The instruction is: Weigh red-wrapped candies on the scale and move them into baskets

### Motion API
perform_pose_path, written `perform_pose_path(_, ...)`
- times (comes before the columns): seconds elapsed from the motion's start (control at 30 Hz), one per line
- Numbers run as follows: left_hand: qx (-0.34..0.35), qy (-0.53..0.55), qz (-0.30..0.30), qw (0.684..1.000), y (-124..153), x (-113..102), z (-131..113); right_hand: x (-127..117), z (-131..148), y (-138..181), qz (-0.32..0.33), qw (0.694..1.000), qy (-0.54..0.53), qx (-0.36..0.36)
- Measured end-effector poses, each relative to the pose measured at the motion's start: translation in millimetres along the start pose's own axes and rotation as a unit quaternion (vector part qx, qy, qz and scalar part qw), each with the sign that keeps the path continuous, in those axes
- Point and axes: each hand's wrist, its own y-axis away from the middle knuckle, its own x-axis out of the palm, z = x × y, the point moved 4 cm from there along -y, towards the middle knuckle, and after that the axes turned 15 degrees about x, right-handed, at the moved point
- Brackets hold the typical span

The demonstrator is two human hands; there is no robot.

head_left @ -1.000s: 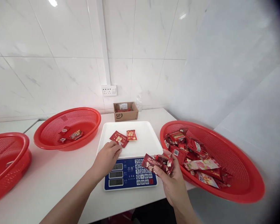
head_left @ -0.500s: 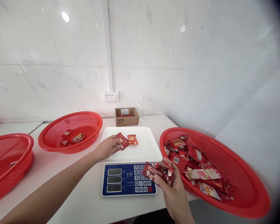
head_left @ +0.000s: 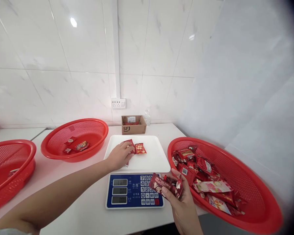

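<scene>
My left hand is over the white tray of the scale, its fingers closed on a dark red snack packet that they partly cover. A smaller red-and-gold snack packet lies just right of it, touching or nearly so. In front of the tray, my right hand holds several dark red snack packets between thumb and fingers, above the keypad side of the blue scale panel. How many it holds is unclear because they overlap.
At right stands a red basket heaped with wrapped snacks. A second red basket at left holds a few packets; another red basket is at the far left edge. Behind the tray sits a small cardboard box beside a clear plastic thing.
My left hand has slid a little forward and right over the packet, covering more of it. The small packet has shifted slightly right. My right hand still holds its packets.
</scene>
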Motion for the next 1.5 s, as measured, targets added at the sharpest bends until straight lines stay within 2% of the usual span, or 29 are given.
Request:
perform_pose_path(0.1, 0.035, 0.014, 0.060, 0.997, -7, 8, -1, 2, 0, -1, -0.004, 1.000, -0.005, -0.009)
perform_pose_path(0.2, 0.011, 0.041, 0.136, 0.990, -10, 16, 6, 3, -3, -2, -0.004, 1.000, -0.009, -0.005)
perform_pose_path(0.27, -0.010, 0.046, 0.149, 0.988, -11, 16, 11, 2, -4, -3, -0.005, 1.000, -0.006, -0.001)
perform_pose_path(0.43, -0.038, 0.036, 0.130, 0.990, -10, 7, 12, 3, 0, -1, -0.029, 0.999, -0.001, -0.020)
perform_pose_path(0.5, -0.022, 0.051, 0.074, 0.996, -9, 0, -2, 7, 2, -3, -0.024, 1.000, -0.004, -0.018)
perform_pose_path(0.57, 0.007, 0.123, 0.005, 0.992, -5, -6, -27, 12, 4, -5, -0.008, 1.000, -0.004, -0.013)
perform_pose_path(0.63, 0.009, 0.268, -0.008, 0.963, 1, -5, -54, 20, 7, -6, 0.014, 1.000, 0.002, -0.013)
perform_pose_path(0.73, -0.047, 0.500, 0.016, 0.865, 9, 6, -83, 31, 11, -6, 0.035, 0.999, 0.023, -0.019)
perform_pose_path(0.8, -0.076, 0.568, 0.017, 0.820, 13, 10, -89, 35, 11, -5, 0.033, 0.998, 0.041, -0.019)
perform_pose_path(0.83, -0.084, 0.571, 0.014, 0.816, 13, 11, -87, 35, 10, -5, 0.027, 0.998, 0.047, -0.019)
perform_pose_path(0.87, -0.087, 0.558, 0.009, 0.825, 13, 11, -82, 34, 9, -6, 0.020, 0.998, 0.048, -0.018)
perform_pose_path(0.93, -0.080, 0.498, -0.002, 0.864, 11, 9, -66, 29, 7, -8, 0.005, 0.999, 0.036, -0.012)
perform_pose_path(1.03, -0.049, 0.332, -0.003, 0.942, 3, 5, -40, 23, 3, -9, -0.003, 1.000, 0.007, 0.003)
perform_pose_path(1.1, -0.036, 0.236, 0.008, 0.971, -3, 4, -25, 21, 2, -9, -0.001, 1.000, 0.004, 0.005)
perform_pose_path(1.2, -0.033, 0.160, 0.008, 0.987, -10, 4, -10, 20, 3, -7, 0.006, 1.000, 0.014, -0.004)
perform_pose_path(1.33, -0.027, 0.086, -0.013, 0.996, -15, 3, -6, 19, 5, -5, 0.007, 1.000, 0.024, -0.009)
perform_pose_path(1.4, -0.040, 0.059, 0.014, 0.997, -16, 8, -6, 19, 5, -5, 0.008, 1.000, 0.024, -0.009)
perform_pose_path(1.5, -0.070, 0.033, 0.084, 0.993, -20, 19, -5, 19, 4, -6, 0.012, 1.000, 0.026, -0.006)
